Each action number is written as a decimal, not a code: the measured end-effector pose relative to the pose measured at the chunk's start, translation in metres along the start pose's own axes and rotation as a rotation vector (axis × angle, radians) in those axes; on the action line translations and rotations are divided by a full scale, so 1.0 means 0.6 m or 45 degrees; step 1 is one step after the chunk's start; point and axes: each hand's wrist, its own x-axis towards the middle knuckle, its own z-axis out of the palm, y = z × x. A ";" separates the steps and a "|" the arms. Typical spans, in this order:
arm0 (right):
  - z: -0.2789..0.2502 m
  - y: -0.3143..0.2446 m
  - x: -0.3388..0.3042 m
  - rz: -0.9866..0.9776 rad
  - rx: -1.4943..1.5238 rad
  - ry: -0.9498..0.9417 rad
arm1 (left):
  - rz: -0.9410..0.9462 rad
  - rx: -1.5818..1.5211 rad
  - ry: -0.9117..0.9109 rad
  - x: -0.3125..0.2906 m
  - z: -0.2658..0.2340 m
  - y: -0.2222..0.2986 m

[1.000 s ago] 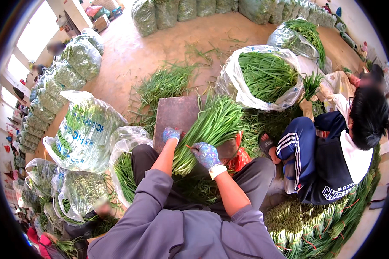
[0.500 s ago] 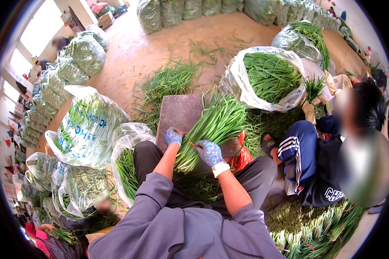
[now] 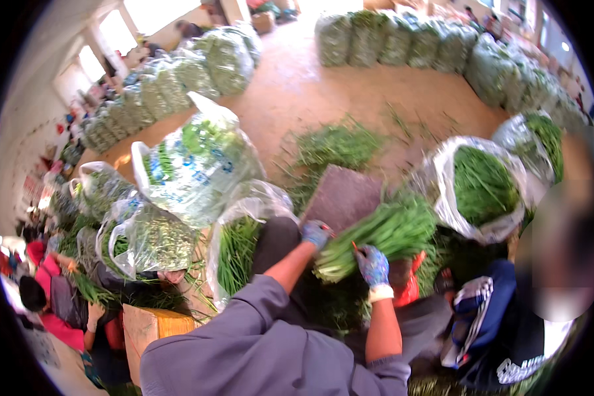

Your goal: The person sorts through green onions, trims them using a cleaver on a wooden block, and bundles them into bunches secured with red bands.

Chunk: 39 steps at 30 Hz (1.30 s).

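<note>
A thick bunch of garlic chives [image 3: 396, 228] lies across a dark brown block [image 3: 343, 195] in front of my knees, its pale stem ends toward me. My left hand [image 3: 316, 233], in a blue patterned glove, is closed at the left side of the stems; what its fingers grip is hidden. On the near side of the bunch, my right hand [image 3: 374, 265], gloved alike, pinches a thin red tie [image 3: 356, 247]. Part of the tie may run under the stems, out of sight.
An open bag of chives [image 3: 237, 254] stands by my left knee, and another white bag [image 3: 442, 191] at the far right. Loose leaves [image 3: 336, 145] litter the floor beyond the block. Beside me on the right sits a person in blue striped trousers [image 3: 485, 297]. Filled bags [image 3: 396, 43] line the back.
The whole view has swung left and up, so everything sits farther right and lower. Both hands remain at the stem end, and the red tie is still in my right hand.
</note>
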 end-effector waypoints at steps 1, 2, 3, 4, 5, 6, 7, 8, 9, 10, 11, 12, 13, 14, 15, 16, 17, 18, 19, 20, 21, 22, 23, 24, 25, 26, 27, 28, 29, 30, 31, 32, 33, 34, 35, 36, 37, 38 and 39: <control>0.008 -0.012 -0.002 -0.011 -0.007 0.004 | 0.001 -0.019 0.110 -0.010 -0.014 -0.023; 0.000 0.002 -0.003 0.017 -0.053 0.006 | 0.151 0.147 0.133 -0.031 -0.008 0.030; 0.002 -0.008 -0.002 0.059 -0.041 -0.030 | 0.268 0.168 0.139 -0.047 -0.022 0.053; 0.015 -0.013 0.003 0.081 -0.065 -0.074 | 0.280 0.042 0.176 -0.052 -0.026 0.055; 0.016 -0.011 0.004 0.054 -0.028 -0.032 | 0.226 -0.036 0.066 -0.061 -0.021 0.078; 0.011 -0.007 0.007 0.098 -0.022 -0.028 | 0.294 -0.047 0.043 -0.074 -0.009 0.101; 0.005 -0.002 0.006 0.143 -0.018 -0.028 | 0.359 -0.062 0.021 -0.088 0.004 0.121; 0.003 -0.017 0.007 0.138 -0.036 -0.068 | 0.391 -0.026 0.064 -0.096 0.004 0.116; -0.001 -0.026 0.007 0.144 -0.061 -0.100 | 0.431 0.005 0.095 -0.100 0.012 0.108; -0.001 -0.034 0.009 0.097 -0.089 -0.098 | 0.467 0.033 0.130 -0.100 0.018 0.100; 0.000 -0.032 0.010 0.102 -0.107 -0.104 | 0.475 0.038 0.110 -0.100 0.024 0.105; 0.001 -0.029 0.011 0.089 -0.140 -0.104 | 0.481 0.043 0.093 -0.101 0.026 0.108; 0.002 -0.027 0.012 0.075 -0.174 -0.106 | 0.486 0.047 0.078 -0.101 0.028 0.110; 0.004 -0.035 0.016 0.085 -0.219 -0.140 | 0.434 -0.014 0.042 -0.099 0.024 0.104; 0.003 -0.041 0.018 0.091 -0.226 -0.151 | 0.446 -0.004 0.048 -0.099 0.021 0.099; 0.002 -0.047 0.019 0.096 -0.232 -0.163 | 0.457 0.006 0.054 -0.098 0.020 0.093; 0.002 -0.046 0.020 0.107 -0.241 -0.169 | 0.473 0.013 0.054 -0.098 0.020 0.096; 0.002 -0.045 0.021 0.116 -0.233 -0.164 | 0.446 0.022 0.035 -0.099 0.019 0.098; 0.002 -0.045 0.021 0.121 -0.223 -0.153 | 0.418 0.030 0.016 -0.101 0.019 0.100; 0.005 -0.047 0.022 0.120 -0.211 -0.143 | 0.391 0.042 0.004 -0.099 0.018 0.094; 0.006 -0.048 0.024 0.119 -0.199 -0.132 | 0.389 -0.007 0.008 -0.096 0.019 0.086; 0.006 -0.049 0.025 0.120 -0.207 -0.141 | 0.387 -0.055 0.012 -0.092 0.019 0.079; 0.005 -0.049 0.025 0.126 -0.216 -0.153 | 0.380 -0.105 0.011 -0.091 0.020 0.077; 0.005 -0.048 0.025 0.132 -0.226 -0.166 | 0.360 -0.107 -0.004 -0.090 0.019 0.075; 0.005 -0.049 0.025 0.130 -0.234 -0.160 | 0.340 -0.108 -0.018 -0.088 0.018 0.073; 0.006 -0.048 0.026 0.129 -0.243 -0.154 | 0.321 -0.110 -0.033 -0.087 0.018 0.073; 0.007 -0.047 0.026 0.128 -0.251 -0.148 | 0.341 -0.104 -0.035 -0.087 0.018 0.072; 0.007 -0.046 0.027 0.128 -0.255 -0.166 | 0.361 -0.098 -0.038 -0.087 0.018 0.071; 0.007 -0.045 0.029 0.127 -0.257 -0.184 | 0.382 -0.090 -0.039 -0.086 0.017 0.071; 0.007 -0.045 0.030 0.126 -0.259 -0.202 | 0.386 -0.083 -0.048 -0.087 0.017 0.071; 0.008 -0.045 0.031 0.126 -0.263 -0.204 | 0.391 -0.077 -0.057 -0.088 0.017 0.071; 0.010 -0.042 0.033 0.129 -0.266 -0.203 | 0.398 -0.070 -0.070 -0.088 0.017 0.072; 0.012 -0.040 0.034 0.131 -0.269 -0.202 | 0.416 -0.071 -0.082 -0.088 0.016 0.074; 0.014 -0.037 0.035 0.114 -0.278 -0.187 | 0.435 -0.071 -0.095 -0.087 0.016 0.076; 0.016 -0.036 0.036 0.093 -0.285 -0.174 | 0.453 -0.070 -0.105 -0.086 0.015 0.075; 0.018 -0.035 0.037 0.073 -0.292 -0.160 | 0.459 -0.065 -0.114 -0.085 0.014 0.074; 0.019 -0.033 0.037 0.083 -0.280 -0.176 | 0.466 -0.060 -0.123 -0.085 0.013 0.072; 0.017 -0.037 0.037 0.091 -0.270 -0.196 | 0.469 -0.058 -0.130 -0.086 0.011 0.071; 0.014 -0.041 0.037 0.100 -0.260 -0.216 | 0.419 -0.109 -0.153 -0.085 0.008 0.071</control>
